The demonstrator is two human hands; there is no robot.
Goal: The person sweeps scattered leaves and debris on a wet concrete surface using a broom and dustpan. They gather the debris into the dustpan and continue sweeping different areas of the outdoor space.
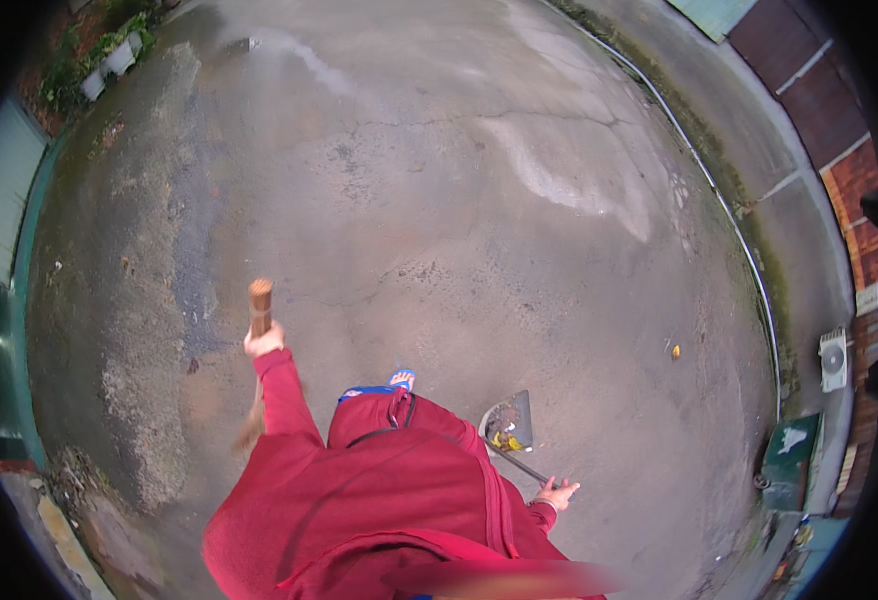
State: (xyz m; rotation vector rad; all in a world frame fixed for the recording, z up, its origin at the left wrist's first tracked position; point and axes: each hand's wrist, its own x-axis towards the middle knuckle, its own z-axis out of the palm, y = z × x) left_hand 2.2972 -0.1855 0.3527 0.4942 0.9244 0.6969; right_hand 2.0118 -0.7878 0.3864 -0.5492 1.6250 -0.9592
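In my left hand [265, 341] is a broom, gripped round its thick brown bundled handle [260, 300], whose butt end points forward. The broom's pale bristles [250, 428] show blurred beside my red left sleeve. On my right, my right hand [556, 493] is at the end of the dark handle of a long-handled dustpan [525, 412], some fingers stretched out. The pan rests on the ground by my right leg, with yellow leaves and dark debris [505, 438] inside. Its opening faces away to the left.
Wet, cracked concrete ground [409, 220] spreads ahead. One small yellow leaf [675, 352] lies to the right. A white pipe [704, 165] runs along the right side, near an air-conditioner unit [833, 361] and a green bin [791, 462]. Planters [111, 67] stand far left.
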